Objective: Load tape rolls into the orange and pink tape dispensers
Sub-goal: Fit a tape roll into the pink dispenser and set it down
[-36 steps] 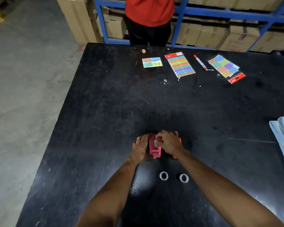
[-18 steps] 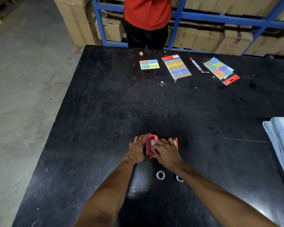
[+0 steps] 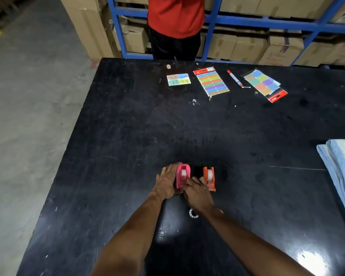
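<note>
Standing apart now on the black counter (image 3: 118, 156): pink dispenser (image 3: 183, 176) and orange dispenser (image 3: 210, 177), each with a tape roll inside, no longer hidden together under the fingers as a moment ago. Left hand (image 3: 166, 183) lying flat and open against the pink side; right hand (image 3: 197, 194) pinching narrowly at the pink front end, and covering part of a white ring (image 3: 192, 214) behind.

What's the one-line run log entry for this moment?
pink dispenser: roll seated | orange dispenser: roll seated, untouched | left hand: flat against pink side | right hand: fingers at pink front
</note>
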The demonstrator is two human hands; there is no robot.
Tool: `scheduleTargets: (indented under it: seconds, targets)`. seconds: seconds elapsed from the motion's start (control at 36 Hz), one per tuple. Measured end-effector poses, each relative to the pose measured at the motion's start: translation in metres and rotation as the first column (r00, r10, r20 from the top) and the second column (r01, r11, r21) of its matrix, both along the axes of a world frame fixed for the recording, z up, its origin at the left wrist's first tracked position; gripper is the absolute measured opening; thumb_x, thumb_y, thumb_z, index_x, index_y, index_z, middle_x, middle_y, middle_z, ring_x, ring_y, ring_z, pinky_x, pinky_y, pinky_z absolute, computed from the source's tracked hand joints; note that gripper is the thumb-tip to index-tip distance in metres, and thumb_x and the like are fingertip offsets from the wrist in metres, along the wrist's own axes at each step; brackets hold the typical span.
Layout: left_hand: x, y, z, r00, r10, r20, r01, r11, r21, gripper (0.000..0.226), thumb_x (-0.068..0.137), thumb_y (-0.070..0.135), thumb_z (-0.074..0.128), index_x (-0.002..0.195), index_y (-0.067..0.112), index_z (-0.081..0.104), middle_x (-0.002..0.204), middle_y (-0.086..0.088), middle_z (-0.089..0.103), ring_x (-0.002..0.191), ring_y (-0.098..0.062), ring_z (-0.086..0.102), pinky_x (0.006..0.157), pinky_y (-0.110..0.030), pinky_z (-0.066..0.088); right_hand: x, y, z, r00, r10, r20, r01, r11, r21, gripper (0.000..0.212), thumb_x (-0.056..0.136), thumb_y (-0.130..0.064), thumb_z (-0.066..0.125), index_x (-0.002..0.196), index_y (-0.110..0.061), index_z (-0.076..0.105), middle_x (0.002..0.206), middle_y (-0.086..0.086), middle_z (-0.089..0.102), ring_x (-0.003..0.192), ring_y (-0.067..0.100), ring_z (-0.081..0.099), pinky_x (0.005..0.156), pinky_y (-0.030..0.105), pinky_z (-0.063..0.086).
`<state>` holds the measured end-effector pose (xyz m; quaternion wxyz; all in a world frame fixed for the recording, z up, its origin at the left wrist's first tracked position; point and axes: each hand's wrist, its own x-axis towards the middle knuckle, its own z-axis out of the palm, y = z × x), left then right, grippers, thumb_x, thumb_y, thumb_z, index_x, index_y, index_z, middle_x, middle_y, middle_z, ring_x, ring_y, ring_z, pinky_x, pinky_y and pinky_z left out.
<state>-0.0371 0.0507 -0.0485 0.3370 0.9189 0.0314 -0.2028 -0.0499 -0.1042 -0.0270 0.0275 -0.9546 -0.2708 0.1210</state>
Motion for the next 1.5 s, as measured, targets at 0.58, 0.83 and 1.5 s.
scheduleTargets:
  seconds: [0.58, 0.83, 1.5]
  targets:
    - [-0.006, -0.004, 0.012, 0.985, -0.110, -0.136, 0.123, 0.988, 0.096, 0.135, 0.069, 0.009, 0.087, 0.157, 0.031, -0.014, 0.168, 0.011, 0.001, 0.155, -0.025, 0.003, 0.125, -0.050, 0.017, -0.005, -0.015, -0.006, 0.990, 0.035, -0.135, -0.039, 0.999, -0.031, 0.038, 0.099, -0.018, 0.045, 0.135, -0.014, 0.057, 0.145, 0.006, 0.048, 0.131, 0.027, 0.047, 0.117, 0.044, 0.025]
    - [-0.037, -0.012, 0.027, 0.992, -0.103, 0.077, 0.081, 0.964, 0.252, 0.102, 0.078, 0.006, 0.066, 0.159, 0.021, 0.005, 0.154, -0.003, 0.026, 0.137, -0.027, 0.031, 0.113, -0.046, 0.039, -0.018, -0.079, 0.005, 0.983, -0.177, 0.043, 0.172, 0.979, 0.108, 0.020, 0.082, -0.017, 0.055, 0.097, -0.022, 0.067, 0.103, 0.000, 0.068, 0.095, 0.024, 0.066, 0.086, 0.040, 0.043]
    - [-0.139, -0.098, 0.000, 0.999, -0.045, -0.029, 0.050, 0.977, 0.208, 0.038, 0.098, 0.022, 0.049, 0.135, 0.019, 0.053, 0.149, -0.006, 0.043, 0.131, -0.025, 0.052, 0.112, -0.027, 0.037, -0.077, -0.130, -0.017, 0.922, -0.114, -0.370, 0.170, 0.978, 0.122, 0.032, 0.086, -0.017, 0.055, 0.118, -0.017, 0.048, 0.127, 0.008, 0.042, 0.105, 0.038, 0.061, 0.084, 0.039, 0.050]
